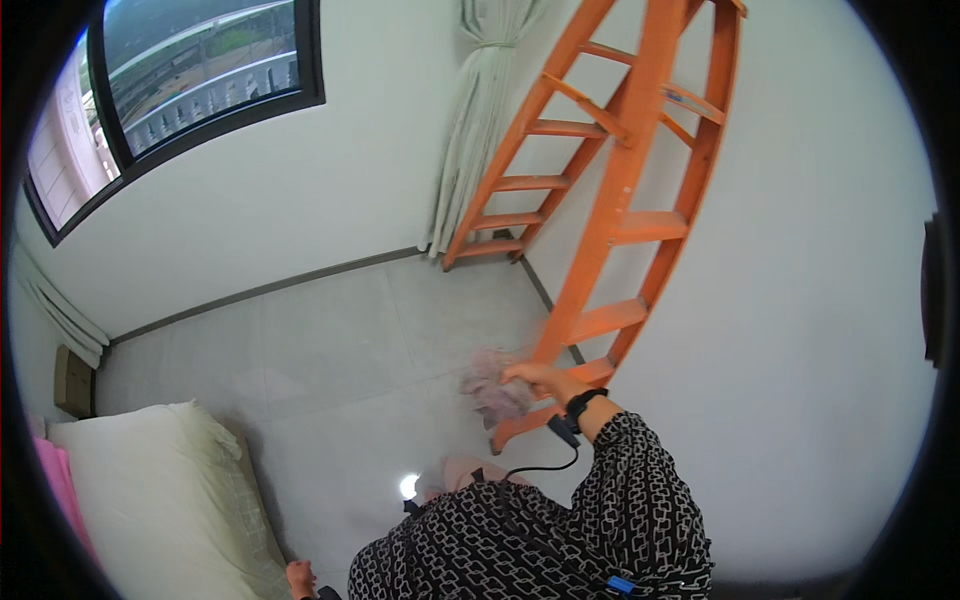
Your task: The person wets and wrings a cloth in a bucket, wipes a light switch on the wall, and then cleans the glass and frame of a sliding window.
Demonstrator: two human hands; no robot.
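My right hand (538,377) is closed round a crumpled greyish-pink cloth (494,386), which is smeared by motion. The cloth hangs beside the lower part of an orange stepladder (628,180), close to its nearer rail; whether it touches the rail I cannot tell. A black band sits on my right wrist, with a cable running from a small black device below it. Down by the bed's edge is my left hand (300,578), its fingers curled in and nothing visible in them.
The stepladder stands spread by the right wall, its far legs near a tied pale curtain (470,130). At lower left is a bed with a pale pillow (150,480) and a pink cloth (62,478). A dark-framed window (215,75) opens in the far wall above grey floor tiles (330,330).
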